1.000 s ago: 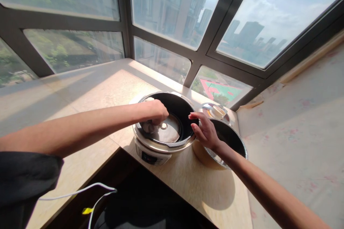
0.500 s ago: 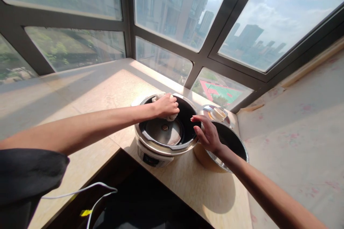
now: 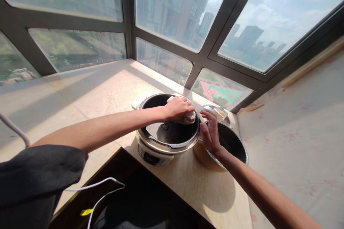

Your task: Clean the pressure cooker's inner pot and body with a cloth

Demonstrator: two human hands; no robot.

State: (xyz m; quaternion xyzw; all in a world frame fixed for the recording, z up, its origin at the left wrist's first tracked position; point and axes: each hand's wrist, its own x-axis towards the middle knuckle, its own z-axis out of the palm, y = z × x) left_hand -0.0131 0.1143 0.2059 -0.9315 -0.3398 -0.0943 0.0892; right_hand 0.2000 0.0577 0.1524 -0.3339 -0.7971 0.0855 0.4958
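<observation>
A white cloth is bunched under my left hand, whose fingers are closed over it at the inner right wall of the electric pressure cooker. The cooker is lidless, with a dark inside and a round metal plate at the bottom. At its right rim my right hand is upright with the fingers stretched out, holding nothing. Beneath and behind that hand stands the removed inner pot, dark inside and tan outside. A shiny lid with a pale handle lies behind the pot.
The pale stone sill carries the cooker and pot, with window frames close behind. A papered wall bounds the right side. Below the sill edge is a dark recess with a white cable and a yellow tag.
My left hand has slid the cloth rightward along the cooker's inner wall. My right hand has shifted slightly right and its fingers point more upward.
</observation>
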